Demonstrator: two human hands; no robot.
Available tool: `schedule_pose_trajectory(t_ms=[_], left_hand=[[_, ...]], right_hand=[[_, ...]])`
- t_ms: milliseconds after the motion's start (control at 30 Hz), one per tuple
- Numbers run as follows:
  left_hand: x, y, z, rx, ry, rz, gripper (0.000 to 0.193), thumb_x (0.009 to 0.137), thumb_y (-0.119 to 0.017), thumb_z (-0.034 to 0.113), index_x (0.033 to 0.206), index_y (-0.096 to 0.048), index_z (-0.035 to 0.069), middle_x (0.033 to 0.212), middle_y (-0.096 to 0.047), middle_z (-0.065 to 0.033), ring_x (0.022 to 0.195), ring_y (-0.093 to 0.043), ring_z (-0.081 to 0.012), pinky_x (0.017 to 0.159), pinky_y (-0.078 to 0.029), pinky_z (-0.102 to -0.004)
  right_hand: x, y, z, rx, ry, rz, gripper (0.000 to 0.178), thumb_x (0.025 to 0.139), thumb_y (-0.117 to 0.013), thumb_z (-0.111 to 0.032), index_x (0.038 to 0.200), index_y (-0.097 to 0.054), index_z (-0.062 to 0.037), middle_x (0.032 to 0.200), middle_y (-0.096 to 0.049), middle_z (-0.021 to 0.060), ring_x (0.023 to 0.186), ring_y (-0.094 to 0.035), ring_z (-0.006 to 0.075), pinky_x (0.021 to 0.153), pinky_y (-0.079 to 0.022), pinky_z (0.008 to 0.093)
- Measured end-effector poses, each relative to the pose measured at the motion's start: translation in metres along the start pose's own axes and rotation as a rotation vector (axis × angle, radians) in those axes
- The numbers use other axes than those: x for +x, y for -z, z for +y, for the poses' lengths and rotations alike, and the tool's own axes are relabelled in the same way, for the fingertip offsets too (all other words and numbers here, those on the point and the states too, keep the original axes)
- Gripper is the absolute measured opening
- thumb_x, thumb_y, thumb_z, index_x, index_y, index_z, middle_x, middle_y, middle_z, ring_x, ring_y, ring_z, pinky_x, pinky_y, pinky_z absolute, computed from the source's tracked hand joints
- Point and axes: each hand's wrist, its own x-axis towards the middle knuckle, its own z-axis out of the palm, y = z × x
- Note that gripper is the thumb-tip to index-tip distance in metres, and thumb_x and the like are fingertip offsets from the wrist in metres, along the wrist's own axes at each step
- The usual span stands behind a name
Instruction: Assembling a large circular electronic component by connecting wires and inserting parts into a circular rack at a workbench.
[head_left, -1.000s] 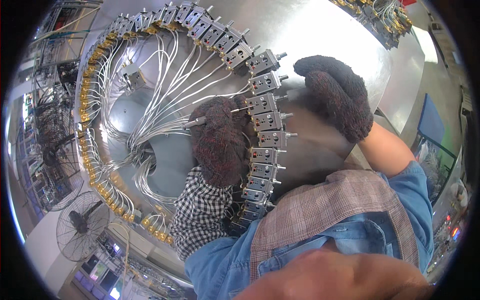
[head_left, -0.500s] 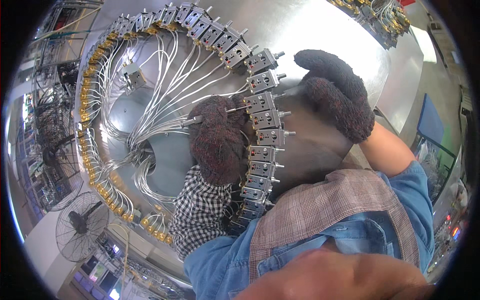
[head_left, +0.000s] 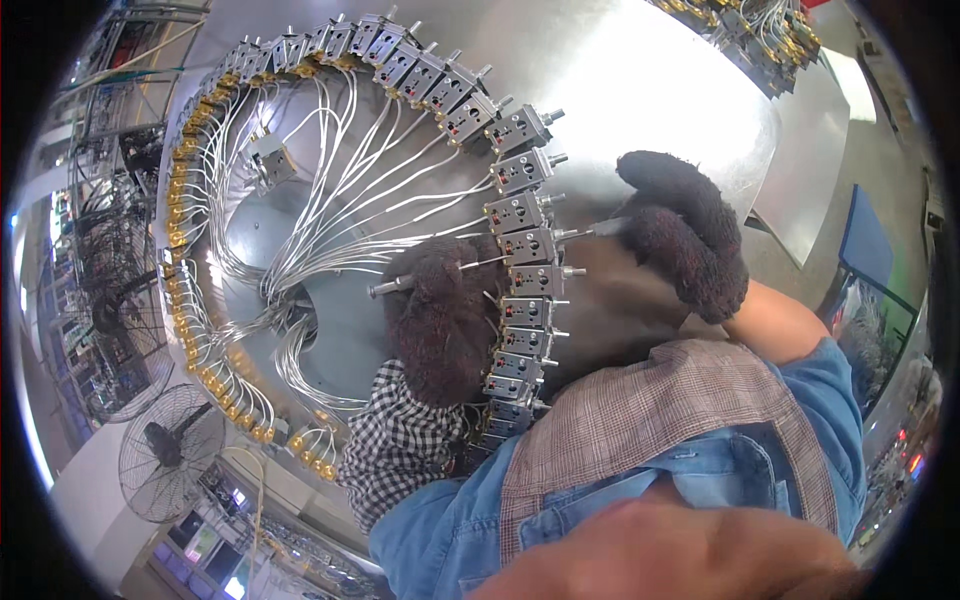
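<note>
Small grey metal control boxes (head_left: pixel 515 213) with projecting shafts stand in a large ring, joined by white wires (head_left: pixel 320 210) that gather at the centre. My left hand (head_left: pixel 440 325), in a dark knitted glove, lies inside the ring, closed around a slim screwdriver (head_left: pixel 388 287). Its thin blade reaches a box (head_left: pixel 527 245) on the ring's right side. Outside the ring my right hand (head_left: pixel 690 235), gloved alike, pinches a driver with a pale translucent handle (head_left: pixel 606 228). That tool's tip is at the same box's shaft; whether they touch I cannot tell.
A loose metal box (head_left: pixel 270 160) sits inside the ring. More wired boxes (head_left: pixel 765 45) are piled at the far right of the metal table (head_left: pixel 640 80). A fan (head_left: pixel 168 445) stands at the lower left, a blue panel (head_left: pixel 866 235) at the right.
Both hands have come nearer to me along the ring, tools still in them. The left screwdriver's blade has shifted from one box to its neighbour. The right driver now lines up with that box's shaft.
</note>
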Motion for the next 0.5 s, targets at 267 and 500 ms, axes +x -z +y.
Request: schedule_pose_trajectory(t_ms=[267,500], left_hand=[[0.004,0.002,-0.003,-0.072,0.014,0.035,0.019,0.087,-0.05,0.018,0.088,-0.055,-0.001,0.083,-0.057,-0.0123,0.074,-0.059,-0.0225,0.065,-0.052,-0.0347],[0.006,0.013,-0.001,0.492,0.016,0.038,0.023,0.087,-0.05,0.022,0.081,-0.052,0.001,0.076,-0.054,-0.0085,0.068,-0.054,-0.0176,0.062,-0.048,-0.0308]], right_hand=[[0.0,0.001,0.006,-0.206,0.096,-0.084,0.033,0.084,-0.055,-0.012,0.116,-0.049,-0.0029,0.093,-0.06,0.0099,0.069,-0.056,0.0123,0.061,-0.046,0.0249],[0.0,-0.006,0.001,-0.204,0.177,-0.052,0.029,0.082,-0.058,-0.016,0.107,-0.055,-0.0017,0.104,-0.058,0.012,0.084,-0.06,0.0197,0.071,-0.048,0.0299]])
